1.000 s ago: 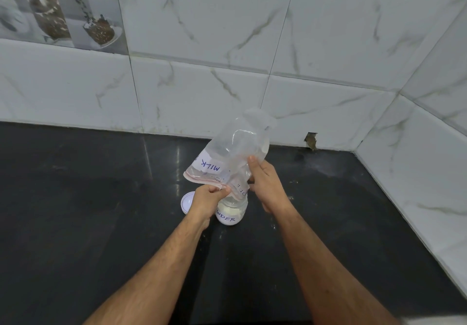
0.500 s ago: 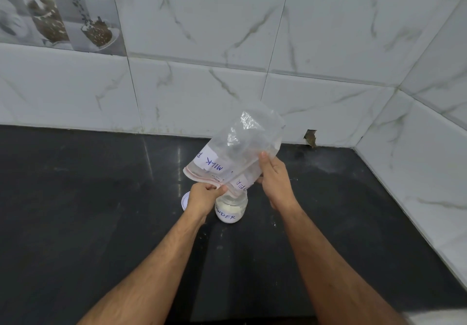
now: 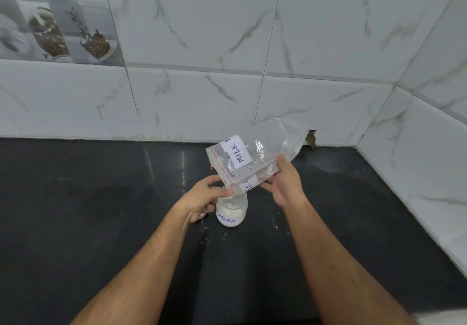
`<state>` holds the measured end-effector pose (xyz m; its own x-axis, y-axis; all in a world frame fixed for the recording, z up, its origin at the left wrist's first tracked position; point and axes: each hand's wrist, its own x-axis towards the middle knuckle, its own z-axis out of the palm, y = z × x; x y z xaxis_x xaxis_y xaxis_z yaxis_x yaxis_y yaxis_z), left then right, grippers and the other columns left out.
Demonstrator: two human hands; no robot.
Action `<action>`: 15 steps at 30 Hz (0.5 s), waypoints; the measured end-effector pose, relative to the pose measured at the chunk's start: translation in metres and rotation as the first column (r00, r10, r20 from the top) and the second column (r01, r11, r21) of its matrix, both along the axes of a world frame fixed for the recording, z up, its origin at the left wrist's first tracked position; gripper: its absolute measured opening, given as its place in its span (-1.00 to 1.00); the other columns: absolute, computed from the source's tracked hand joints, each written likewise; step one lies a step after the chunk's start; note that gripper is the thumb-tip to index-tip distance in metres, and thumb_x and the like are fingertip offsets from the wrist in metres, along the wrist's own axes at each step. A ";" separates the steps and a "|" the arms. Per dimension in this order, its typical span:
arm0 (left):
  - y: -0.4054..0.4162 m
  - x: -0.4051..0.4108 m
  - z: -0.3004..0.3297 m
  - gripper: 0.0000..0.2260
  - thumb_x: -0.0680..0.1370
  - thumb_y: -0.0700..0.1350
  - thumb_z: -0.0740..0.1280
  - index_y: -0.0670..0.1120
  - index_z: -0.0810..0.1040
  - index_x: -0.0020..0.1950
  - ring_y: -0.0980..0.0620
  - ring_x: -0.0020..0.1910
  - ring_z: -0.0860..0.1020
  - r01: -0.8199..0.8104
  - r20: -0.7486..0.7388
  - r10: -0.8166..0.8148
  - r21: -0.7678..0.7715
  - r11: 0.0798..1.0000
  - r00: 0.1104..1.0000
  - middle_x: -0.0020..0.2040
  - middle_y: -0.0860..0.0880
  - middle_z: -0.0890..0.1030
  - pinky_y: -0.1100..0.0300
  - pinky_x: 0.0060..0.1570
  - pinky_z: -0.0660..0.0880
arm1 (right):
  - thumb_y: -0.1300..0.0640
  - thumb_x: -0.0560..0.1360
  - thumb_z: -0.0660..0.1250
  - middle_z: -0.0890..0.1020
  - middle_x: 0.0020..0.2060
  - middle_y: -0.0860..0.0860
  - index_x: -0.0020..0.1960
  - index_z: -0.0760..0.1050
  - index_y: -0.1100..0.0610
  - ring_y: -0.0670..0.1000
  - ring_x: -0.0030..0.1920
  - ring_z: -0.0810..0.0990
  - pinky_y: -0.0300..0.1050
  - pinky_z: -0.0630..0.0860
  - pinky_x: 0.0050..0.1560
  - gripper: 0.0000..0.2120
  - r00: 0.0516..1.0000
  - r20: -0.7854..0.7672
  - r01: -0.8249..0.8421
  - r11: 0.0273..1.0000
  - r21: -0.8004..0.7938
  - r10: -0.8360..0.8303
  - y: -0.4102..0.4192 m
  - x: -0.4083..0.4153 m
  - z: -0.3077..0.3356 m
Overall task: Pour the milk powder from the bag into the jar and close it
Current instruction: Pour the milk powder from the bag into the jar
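While the left hand (image 3: 206, 194) pinches the zip edge of the crinkled clear plastic bag (image 3: 255, 158), the right hand (image 3: 283, 184) grips its side; just beneath the left fingertips stands the small round jar (image 3: 231, 211), open and holding white powder.

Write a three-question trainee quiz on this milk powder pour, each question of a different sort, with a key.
1. True or false: the jar has its lid screwed on.
2. Which hand pinches the bag at its mouth, just above the jar? A) left hand B) right hand C) neither
3. Fill in: the jar stands on the black ______.

Key:
1. False. The jar is open under the bag's mouth, with white powder inside.
2. A. The right hand grips the bag's side higher up.
3. Counter.
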<state>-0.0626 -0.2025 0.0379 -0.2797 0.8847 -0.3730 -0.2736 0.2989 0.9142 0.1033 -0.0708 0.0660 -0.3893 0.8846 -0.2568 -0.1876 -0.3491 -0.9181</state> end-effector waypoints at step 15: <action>0.030 0.003 0.052 -0.26 0.35 0.61 0.00 -0.04 0.50 -0.41 0.14 -0.59 0.23 -0.187 0.331 0.218 -0.123 0.975 0.918 -0.53 0.04 0.33 0.36 -0.58 0.17 | -0.02 0.70 0.10 0.67 0.23 0.18 0.42 0.46 0.14 0.19 0.09 0.72 0.17 0.61 0.06 -0.60 0.962 -0.255 0.009 0.942 -0.335 -0.100 0.010 0.013 -0.006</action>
